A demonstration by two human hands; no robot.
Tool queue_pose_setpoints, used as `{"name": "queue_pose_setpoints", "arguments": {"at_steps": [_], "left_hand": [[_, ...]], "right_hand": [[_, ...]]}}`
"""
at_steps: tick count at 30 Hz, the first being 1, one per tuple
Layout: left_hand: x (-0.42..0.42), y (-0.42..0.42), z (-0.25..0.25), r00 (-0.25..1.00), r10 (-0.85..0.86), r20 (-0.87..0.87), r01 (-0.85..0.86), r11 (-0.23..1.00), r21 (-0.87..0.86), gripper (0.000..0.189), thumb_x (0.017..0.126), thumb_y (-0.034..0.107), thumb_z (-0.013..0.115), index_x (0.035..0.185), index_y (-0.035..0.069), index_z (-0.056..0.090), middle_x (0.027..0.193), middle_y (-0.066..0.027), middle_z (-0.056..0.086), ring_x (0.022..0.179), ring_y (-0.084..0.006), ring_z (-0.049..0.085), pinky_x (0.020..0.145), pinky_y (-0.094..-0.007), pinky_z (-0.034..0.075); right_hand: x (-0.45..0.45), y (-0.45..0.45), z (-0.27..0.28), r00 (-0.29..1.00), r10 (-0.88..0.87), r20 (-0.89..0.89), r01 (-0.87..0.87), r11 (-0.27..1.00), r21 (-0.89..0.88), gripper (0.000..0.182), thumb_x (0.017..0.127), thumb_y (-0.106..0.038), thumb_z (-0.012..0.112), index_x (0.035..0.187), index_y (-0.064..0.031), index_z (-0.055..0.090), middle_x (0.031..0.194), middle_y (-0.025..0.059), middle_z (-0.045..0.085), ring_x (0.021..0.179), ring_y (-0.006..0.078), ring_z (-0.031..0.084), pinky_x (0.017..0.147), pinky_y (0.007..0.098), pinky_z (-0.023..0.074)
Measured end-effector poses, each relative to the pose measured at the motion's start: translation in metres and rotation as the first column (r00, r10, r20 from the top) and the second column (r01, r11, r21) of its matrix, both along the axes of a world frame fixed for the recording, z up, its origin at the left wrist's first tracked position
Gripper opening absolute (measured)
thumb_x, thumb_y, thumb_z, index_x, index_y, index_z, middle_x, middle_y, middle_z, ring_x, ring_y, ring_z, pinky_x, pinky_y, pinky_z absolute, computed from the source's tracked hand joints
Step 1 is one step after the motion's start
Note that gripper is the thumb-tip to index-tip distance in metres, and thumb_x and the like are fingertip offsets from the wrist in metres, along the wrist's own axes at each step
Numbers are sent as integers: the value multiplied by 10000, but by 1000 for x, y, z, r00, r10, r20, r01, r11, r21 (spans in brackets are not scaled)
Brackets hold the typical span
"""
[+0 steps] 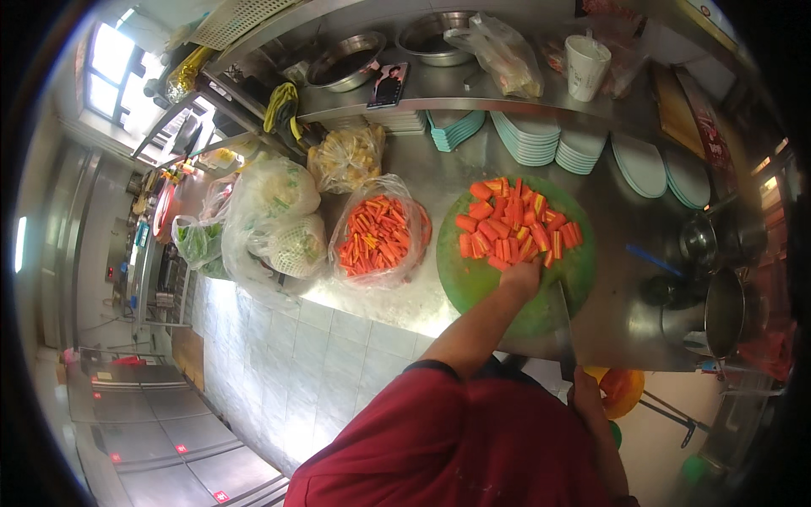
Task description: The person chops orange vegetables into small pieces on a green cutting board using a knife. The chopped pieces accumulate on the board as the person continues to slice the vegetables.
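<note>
Orange carrot chunks (507,218) lie heaped on the far half of a round green cutting board (462,279). My left hand (523,279) touches the near side of the heap. Its fingertips are among the pieces, so their grip is hidden. At the counter's front edge, my right hand (584,388) holds a kitchen knife (566,326) by its handle. The blade points away from me over the board's right part, its tip just right of my left hand. Left of the board stands an open clear plastic bag of cut carrot sticks (374,237).
Bags of pale vegetables (279,196) and a bag of yellowish pieces (347,155) crowd the counter's left. Stacked plates (526,136) stand under a steel shelf (437,104) holding bowls, a phone (388,85) and a paper cup (586,66). Metal pots (725,310) are at right.
</note>
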State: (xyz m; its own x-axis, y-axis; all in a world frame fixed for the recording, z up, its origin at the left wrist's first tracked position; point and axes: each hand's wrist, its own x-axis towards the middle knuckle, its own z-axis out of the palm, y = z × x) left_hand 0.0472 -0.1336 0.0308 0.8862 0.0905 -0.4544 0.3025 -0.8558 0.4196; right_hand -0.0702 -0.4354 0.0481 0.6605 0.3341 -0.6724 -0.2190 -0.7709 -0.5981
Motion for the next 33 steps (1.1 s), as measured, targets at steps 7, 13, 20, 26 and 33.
{"name": "queue_pose_setpoints", "arguments": {"at_steps": [7, 13, 20, 26, 33], "left_hand": [[-43, -13, -32, 994, 42, 102, -34, 996, -84, 327, 844, 102, 493, 1164, 38, 479, 996, -264, 624, 923, -386, 635, 778, -484, 514], [-73, -41, -65, 880, 465, 99, -393, 828, -401, 212, 855, 171, 536, 1018, 35, 531, 848, -216, 651, 810, -376, 648, 716, -479, 512], [-80, -49, -51, 787, 556, 268, -378, 778, -502, 249, 736, 139, 655, 935, 51, 534, 734, -137, 645, 713, -297, 654, 643, -409, 513], [-79, -47, -45, 790, 583, 190, -430, 747, -507, 271, 711, 137, 649, 931, 37, 526, 744, -155, 643, 711, -333, 641, 654, -424, 512], [-79, -51, -44, 769, 590, 247, -443, 769, -461, 251, 704, 132, 661, 895, 35, 530, 736, -156, 637, 707, -336, 639, 645, -430, 508]], "right_hand": [[-6, -14, -43, 957, 180, 227, -194, 980, 42, 175, 864, -85, 382, 976, 16, 472, 832, 285, 582, 787, 486, 558, 709, 545, 421], [-8, 13, -18, 879, 222, 422, -246, 969, 2, 132, 867, -78, 402, 939, 7, 474, 817, 280, 576, 798, 483, 559, 711, 557, 424], [-6, 19, 36, 987, 22, 159, -25, 1000, 19, 438, 975, -347, 362, 989, 20, 601, 922, 292, 611, 916, 464, 577, 789, 482, 455], [-13, 23, 57, 997, -36, 68, 37, 999, -5, 521, 976, -421, 357, 989, 27, 623, 918, 300, 612, 948, 469, 571, 800, 473, 454], [-13, 26, 53, 990, 70, 120, -62, 996, -68, 541, 983, -423, 323, 1002, 27, 623, 948, 299, 614, 955, 476, 565, 816, 476, 456]]}}
